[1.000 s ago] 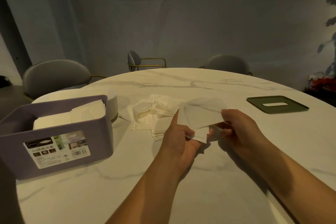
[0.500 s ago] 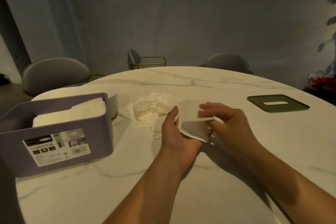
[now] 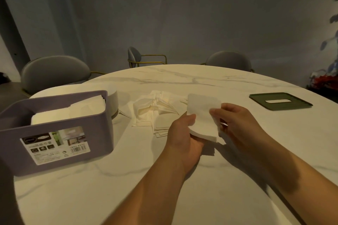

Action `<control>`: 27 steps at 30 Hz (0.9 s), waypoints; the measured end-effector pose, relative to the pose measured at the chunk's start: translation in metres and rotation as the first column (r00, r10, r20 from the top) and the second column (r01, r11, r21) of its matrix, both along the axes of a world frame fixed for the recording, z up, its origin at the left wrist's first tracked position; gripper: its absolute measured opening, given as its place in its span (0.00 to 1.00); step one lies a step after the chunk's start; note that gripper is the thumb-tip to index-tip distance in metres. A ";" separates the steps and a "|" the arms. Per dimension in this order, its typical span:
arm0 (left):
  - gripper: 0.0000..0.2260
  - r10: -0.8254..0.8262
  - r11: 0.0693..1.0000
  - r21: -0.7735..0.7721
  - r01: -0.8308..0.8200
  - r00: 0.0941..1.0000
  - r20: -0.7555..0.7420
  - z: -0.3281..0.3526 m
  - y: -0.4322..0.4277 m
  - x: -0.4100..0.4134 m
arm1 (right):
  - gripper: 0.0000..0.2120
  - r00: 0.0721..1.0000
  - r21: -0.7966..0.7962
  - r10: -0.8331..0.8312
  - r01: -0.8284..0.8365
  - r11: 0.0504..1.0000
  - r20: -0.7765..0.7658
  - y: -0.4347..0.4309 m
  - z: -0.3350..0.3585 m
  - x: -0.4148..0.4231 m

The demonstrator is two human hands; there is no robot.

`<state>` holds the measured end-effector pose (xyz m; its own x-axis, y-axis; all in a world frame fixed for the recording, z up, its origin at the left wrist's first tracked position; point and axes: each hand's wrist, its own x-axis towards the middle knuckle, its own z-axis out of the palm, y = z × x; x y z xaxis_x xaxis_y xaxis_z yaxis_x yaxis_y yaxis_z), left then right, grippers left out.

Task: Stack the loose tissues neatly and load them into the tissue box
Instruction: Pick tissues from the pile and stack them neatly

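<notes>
A small stack of white tissues [image 3: 202, 117] is held above the table between both hands. My left hand [image 3: 182, 137] grips its lower left side, thumb on top. My right hand [image 3: 232, 124] pinches its right edge with the fingertips. Behind them a loose pile of tissues [image 3: 155, 111] lies spread on the marble table [image 3: 182, 188]. The purple tissue box [image 3: 60, 133] stands open at the left, with folded tissues [image 3: 73, 111] inside. Its dark green lid [image 3: 280, 100] with a slot lies flat at the far right.
A white round container [image 3: 113, 100] stands right behind the box. Grey chairs [image 3: 54, 71] ring the far side of the table. A plant and red items sit at the right edge of the room.
The top tissue, held spread out a second ago, has been folded down flat onto the stack. My right hand slid from over the stack to its right edge.
</notes>
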<state>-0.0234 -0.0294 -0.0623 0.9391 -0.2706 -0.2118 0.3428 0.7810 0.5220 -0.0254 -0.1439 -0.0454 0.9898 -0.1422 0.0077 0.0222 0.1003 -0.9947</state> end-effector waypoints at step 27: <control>0.15 0.247 0.969 0.002 -0.248 0.962 -0.114 0.004 0.019 0.009 | 0.13 0.997 -0.863 0.067 -0.002 0.506 0.037 -0.026 -0.016 0.019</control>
